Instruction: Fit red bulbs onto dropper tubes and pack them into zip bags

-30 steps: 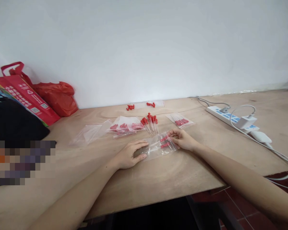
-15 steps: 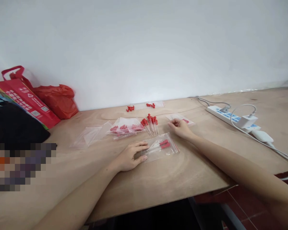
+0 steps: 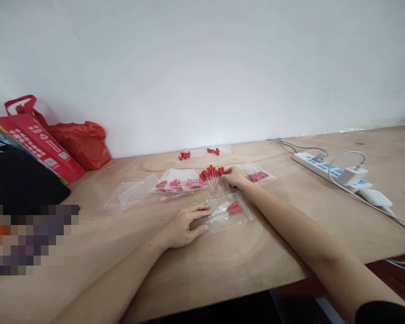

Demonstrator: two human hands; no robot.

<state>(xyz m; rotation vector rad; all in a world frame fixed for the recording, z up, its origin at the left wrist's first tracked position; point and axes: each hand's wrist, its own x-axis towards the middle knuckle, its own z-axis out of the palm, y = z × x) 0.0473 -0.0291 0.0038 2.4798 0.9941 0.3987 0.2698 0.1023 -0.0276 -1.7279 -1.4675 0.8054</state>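
Note:
A clear zip bag (image 3: 219, 220) lies flat near the middle of the table, with red-bulbed droppers (image 3: 234, 208) inside. My left hand (image 3: 185, 225) rests at the bag's left end, fingers on its upper side and thumb at its lower corner, holding it against the table. Just beyond the bag, several loose droppers (image 3: 209, 175) with red bulbs and clear stems lie fanned out. At the right edge of that fan my right hand (image 3: 235, 177) pinches one or more by the red bulb; the exact number is hidden by the fingers.
A filled dropper bag (image 3: 259, 174) lies right of my right hand. More filled bags (image 3: 177, 180) and flat clear bags (image 3: 128, 193) are left. Loose red bulbs (image 3: 185, 155) sit by the wall. A power strip (image 3: 319, 166) stands right; red bags (image 3: 84, 141) and a black bag (image 3: 20, 180) left.
My right hand has moved left from the filled bag on the right to the loose droppers and closed on a bulb. My left hand stays on the zip bag.

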